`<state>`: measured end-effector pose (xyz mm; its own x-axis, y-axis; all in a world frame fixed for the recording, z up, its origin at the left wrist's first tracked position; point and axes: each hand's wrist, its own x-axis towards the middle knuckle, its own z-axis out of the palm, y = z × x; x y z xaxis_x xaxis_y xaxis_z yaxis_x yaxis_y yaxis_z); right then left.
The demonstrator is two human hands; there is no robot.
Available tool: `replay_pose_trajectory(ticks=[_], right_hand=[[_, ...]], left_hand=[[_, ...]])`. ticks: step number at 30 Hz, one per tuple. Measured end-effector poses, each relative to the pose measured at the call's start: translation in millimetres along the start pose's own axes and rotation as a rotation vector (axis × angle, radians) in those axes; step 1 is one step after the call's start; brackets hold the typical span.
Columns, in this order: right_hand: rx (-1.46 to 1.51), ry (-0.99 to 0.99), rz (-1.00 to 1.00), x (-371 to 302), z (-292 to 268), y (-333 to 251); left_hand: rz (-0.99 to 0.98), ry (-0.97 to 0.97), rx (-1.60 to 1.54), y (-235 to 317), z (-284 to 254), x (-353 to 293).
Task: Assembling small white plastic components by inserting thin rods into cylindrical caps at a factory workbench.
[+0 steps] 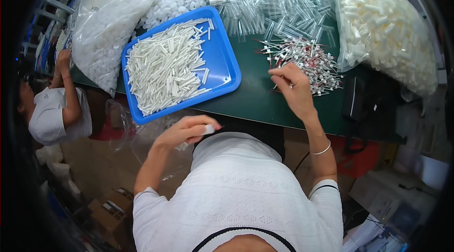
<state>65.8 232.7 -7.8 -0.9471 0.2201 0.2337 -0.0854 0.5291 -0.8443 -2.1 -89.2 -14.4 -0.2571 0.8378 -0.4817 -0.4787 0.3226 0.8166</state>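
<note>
My left hand [187,130] is closed in front of the table edge, just below the tray. Its fingers grip a small white piece [208,129], and a thin dark reddish end shows beside the fingertips. My right hand [294,89] hovers at the left side of a pile of small white parts with red wires [307,65]. Its thumb and forefinger are drawn together, and anything between them is too small to make out. Left of that pile lies a blue tray [221,70] with many thin white sticks [165,65], heaped mostly on its left side.
Clear tubes [279,1] and white caps [177,4] are heaped at the back of the green table [255,96]. Plastic bags of white pieces [104,30] and cream cylinders [378,25] flank them. A black box [354,96] sits at right; another person [61,105] works at left.
</note>
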Motion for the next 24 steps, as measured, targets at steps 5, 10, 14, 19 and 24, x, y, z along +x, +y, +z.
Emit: replay_pose_trajectory(ticks=[5, 10, 14, 19, 24], right_hand=[[-0.439, 0.073, -0.241, 44, -5, 22], [-0.588, -0.017, -0.294, 63, 5, 45], [-0.576, 0.03, -0.424, 53, 7, 26], [-0.507, 0.043, -0.443, 26, 8, -15], [-0.313, 0.016, -0.371, 9, 12, -27]], left_hand=[[-0.119, 0.541, 0.745, -90, -48, -66], [-0.24, 0.348, 1.076, -47, -27, -53], [0.38, 0.514, 0.609, 34, 29, 0], [0.953, 0.792, 1.173, 76, 45, 90], [0.927, 0.625, 1.19, 72, 35, 102]])
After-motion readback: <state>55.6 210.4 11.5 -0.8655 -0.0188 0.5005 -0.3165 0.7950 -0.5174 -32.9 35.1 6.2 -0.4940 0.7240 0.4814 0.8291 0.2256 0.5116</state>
